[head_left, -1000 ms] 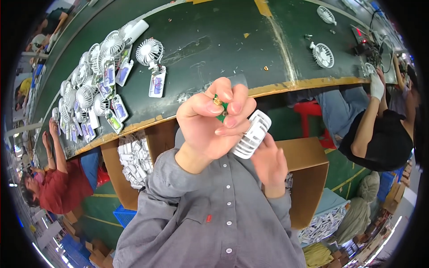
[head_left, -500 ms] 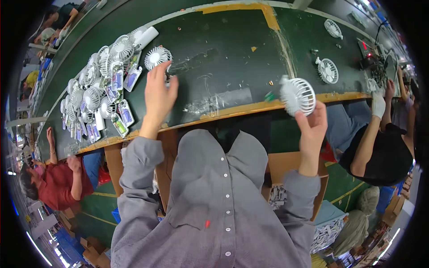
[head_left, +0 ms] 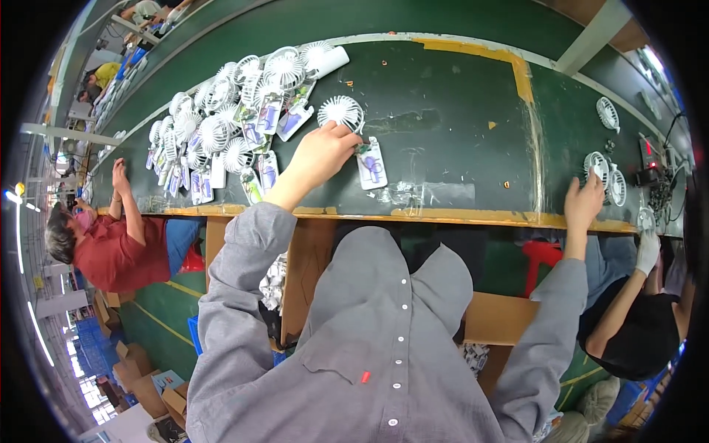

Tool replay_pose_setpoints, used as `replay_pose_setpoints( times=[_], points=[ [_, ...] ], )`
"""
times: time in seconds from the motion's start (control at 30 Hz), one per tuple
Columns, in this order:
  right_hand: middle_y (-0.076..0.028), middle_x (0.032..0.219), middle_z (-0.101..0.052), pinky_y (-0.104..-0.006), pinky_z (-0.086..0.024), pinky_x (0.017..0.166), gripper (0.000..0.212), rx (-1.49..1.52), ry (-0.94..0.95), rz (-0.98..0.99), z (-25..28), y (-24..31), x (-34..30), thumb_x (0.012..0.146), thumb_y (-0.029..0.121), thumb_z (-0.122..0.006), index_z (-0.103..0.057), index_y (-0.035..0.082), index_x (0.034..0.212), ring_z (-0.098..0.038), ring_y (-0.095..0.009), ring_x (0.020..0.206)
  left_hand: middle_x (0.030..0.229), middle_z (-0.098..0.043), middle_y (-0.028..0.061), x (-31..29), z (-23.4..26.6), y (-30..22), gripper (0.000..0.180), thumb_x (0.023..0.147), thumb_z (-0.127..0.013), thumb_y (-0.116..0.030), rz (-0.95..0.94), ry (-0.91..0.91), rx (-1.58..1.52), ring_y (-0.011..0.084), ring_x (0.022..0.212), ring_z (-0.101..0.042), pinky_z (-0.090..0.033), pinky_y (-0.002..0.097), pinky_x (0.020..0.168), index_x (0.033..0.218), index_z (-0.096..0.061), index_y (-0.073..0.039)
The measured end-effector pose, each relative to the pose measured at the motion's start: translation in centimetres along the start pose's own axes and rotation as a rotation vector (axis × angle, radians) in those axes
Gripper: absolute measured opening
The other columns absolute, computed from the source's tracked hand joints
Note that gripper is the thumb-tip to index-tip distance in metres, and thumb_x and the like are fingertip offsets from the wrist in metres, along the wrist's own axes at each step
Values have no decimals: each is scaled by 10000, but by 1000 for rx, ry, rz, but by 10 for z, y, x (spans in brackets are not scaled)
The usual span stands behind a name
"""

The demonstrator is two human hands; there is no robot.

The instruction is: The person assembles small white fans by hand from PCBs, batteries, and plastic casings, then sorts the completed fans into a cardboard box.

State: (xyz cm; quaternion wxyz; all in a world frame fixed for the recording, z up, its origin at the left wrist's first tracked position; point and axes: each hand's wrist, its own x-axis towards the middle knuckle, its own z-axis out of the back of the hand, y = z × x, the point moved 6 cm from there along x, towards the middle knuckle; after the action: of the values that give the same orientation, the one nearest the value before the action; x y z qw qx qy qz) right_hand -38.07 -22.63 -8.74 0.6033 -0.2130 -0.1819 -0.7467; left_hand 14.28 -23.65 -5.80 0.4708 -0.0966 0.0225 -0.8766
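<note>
My left hand [head_left: 323, 153] is closed with its fingertips at the neck of a white handheld fan [head_left: 340, 111], whose round grille lies on the bench. The fan's opened handle [head_left: 372, 168] shows purple and green parts inside. Out to the right, my right hand [head_left: 584, 198] has its fingers on a white fan head [head_left: 597, 167] near the front edge of the bench. A second fan head [head_left: 618, 187] lies right beside that one. To the left of my left hand is a heap of white handheld fans [head_left: 213, 133], many with their handles open.
The dark green bench [head_left: 458, 88] has a worn yellow-taped front edge. Another fan head [head_left: 607, 114] lies at the far right, close to a dark device [head_left: 650, 174] with a red light. A gloved co-worker's hand [head_left: 647, 252] is nearby; another person in red [head_left: 118, 255] sits left.
My right hand has carried the fan head rightward to beside another one on the bench. My left hand has come onto the fan by the heap. The view has shifted.
</note>
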Motion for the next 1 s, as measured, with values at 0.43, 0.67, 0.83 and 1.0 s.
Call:
replay_pose_setpoints(
  times=[0.43,0.67,0.83,1.0],
  points=[
    [-181,1152,-599,-442,-453,959,229,1130,165,210,143,253,-74,858,52,-615,-605,-8,1079,-587,-373,1092,923,-635,101,23,73,-127,133,822,-691,-89,-297,-236,-452,296,844,-621,-487,389,733,901,-598,-37],
    [26,728,-550,-199,-396,613,125,1691,707,-389,165,222,-96,936,58,-529,-547,14,820,-486,-33,684,1099,-642,151,11,69,-163,396,792,-685,-44,-128,-142,-1252,269,1002,-639,-507,370,869,1175,-595,7],
    [48,700,-511,-193,-303,546,131,1686,820,-419,165,202,-115,925,59,-531,-546,21,800,-416,-15,623,1035,-574,106,-2,56,-194,325,742,-715,-18,-241,-72,-1335,210,855,-594,-510,308,719,1053,-622,-21],
    [-103,577,-533,-281,-376,468,123,1097,742,-32,189,215,-107,886,29,-566,-524,-26,784,-494,-108,483,927,-556,92,-16,50,-205,218,681,-641,-15,-89,-142,-1046,264,783,-571,-475,345,659,885,-565,-30]
  ],
)
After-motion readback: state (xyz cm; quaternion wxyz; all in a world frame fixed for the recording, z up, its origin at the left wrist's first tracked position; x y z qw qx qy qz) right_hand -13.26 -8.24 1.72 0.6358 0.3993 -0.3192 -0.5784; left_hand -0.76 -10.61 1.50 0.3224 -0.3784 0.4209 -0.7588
